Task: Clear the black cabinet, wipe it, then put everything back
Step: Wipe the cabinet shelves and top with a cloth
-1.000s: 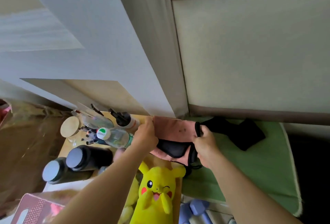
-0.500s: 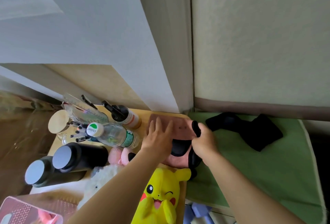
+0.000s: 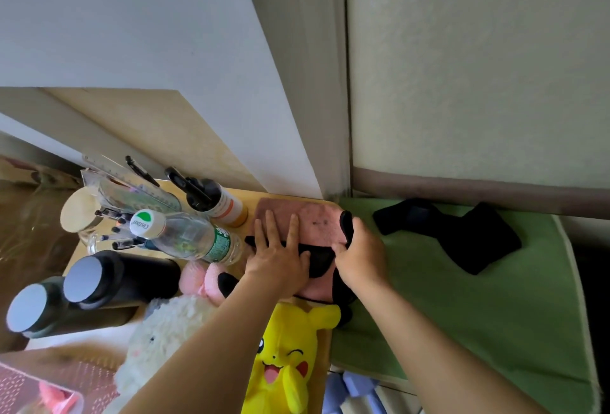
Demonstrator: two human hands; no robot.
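cloth: pink cloth [image 3: 313, 219] is lying flat on the wood top [image 3: 251, 196], far edge pointing at the wall corner; long axis is hiding under my hands, can't tell
left hand [image 3: 277, 261]: pressing the cloth, fingers straight, spread
right hand [image 3: 361, 258]: fingers curling round the black strap [image 3: 346, 225] at the cloth's right edge
left side: 1 water bottle [image 3: 191, 235], 1 spray bottle [image 3: 219, 204], 2 black jars [image 3: 125, 276]
near side: 3 plushies [image 3: 287, 357] crowding in
right: 1 black rag [image 3: 462, 235] lying on the green mat [image 3: 462, 314]

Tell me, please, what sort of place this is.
Probably a room in a home, perhaps a bedroom: a yellow plush toy and a water bottle crowd a wooden table, beside a green mat.
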